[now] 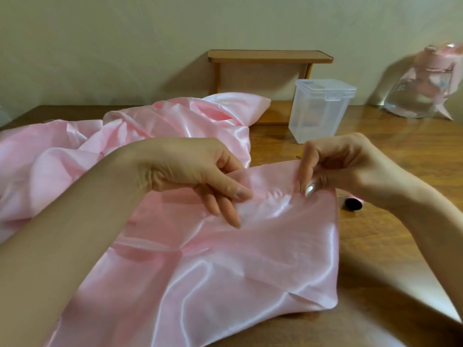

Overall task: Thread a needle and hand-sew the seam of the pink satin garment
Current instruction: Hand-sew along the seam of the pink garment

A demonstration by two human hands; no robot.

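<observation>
- Head view, the work: the pink satin garment (225, 271) lies across the wooden table (400, 246), bunched at the far left and spread flat toward the near centre, with its far edge lifted between the two hands.
- Head view, the hands: the left hand (200, 176) pinches that edge between thumb and fingers. The right hand (338, 166) is curled, thumb and forefinger pressed together on the same edge just to the right. Whether a needle sits between those fingertips cannot be told; none can be made out, nor any thread.
- Risk at the seam: a short puckered stretch (275, 195) shows between the hands. Pulling hard on the thread would likely gather the satin further and leave a rippled seam.
- Risk of slip: satin is slick, so the layers could slide out of line under a light pinch and the stitches would wander off the edge.
- Risk to fingers: the left fingertips sit close to where a needle would come through, so a blind push could prick them.
- Risk on the table: a small dark-ended spool (353, 204) lies just right of the fabric under the right wrist, where a sweep of the arm might roll it away. The clear plastic box (323, 108) stands farther back, well apart.
</observation>
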